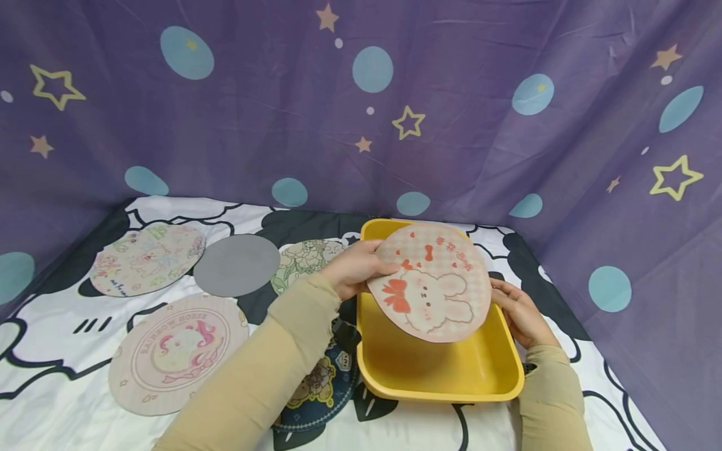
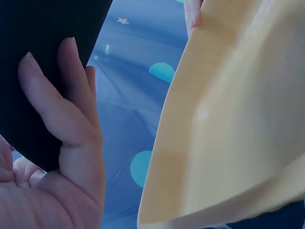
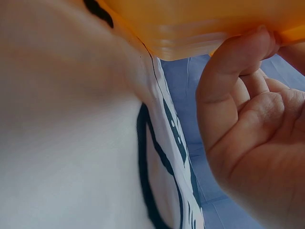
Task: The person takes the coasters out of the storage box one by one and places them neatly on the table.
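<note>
A round pink mat (image 1: pixel 431 291) printed with a white bunny and red bows is tilted above the yellow plastic bin (image 1: pixel 440 396). My left hand (image 1: pixel 356 266) pinches its left edge, thumb on the printed face. From the left wrist, the mat's dark underside (image 2: pixel 33 28) shows, with the fingers (image 2: pixel 78 114) of that hand lying against it. On the bin's right side, my right hand (image 1: pixel 521 313) grips the rim. The right wrist view has the thumb (image 3: pixel 233 62) against the bin's outer wall (image 3: pixel 190 28); the mat hides part of the bin's inside.
Left of the bin lie several more round mats: a pastel one (image 1: pixel 148 260), a plain grey one (image 1: pixel 237 265), a pink horse one (image 1: pixel 177 357), a green one (image 1: pixel 299 260) and a dark blue one (image 1: pixel 329 404) partly under my left arm. A purple curtain (image 1: pixel 316 125) hangs behind the patterned cloth (image 1: pixel 56 326).
</note>
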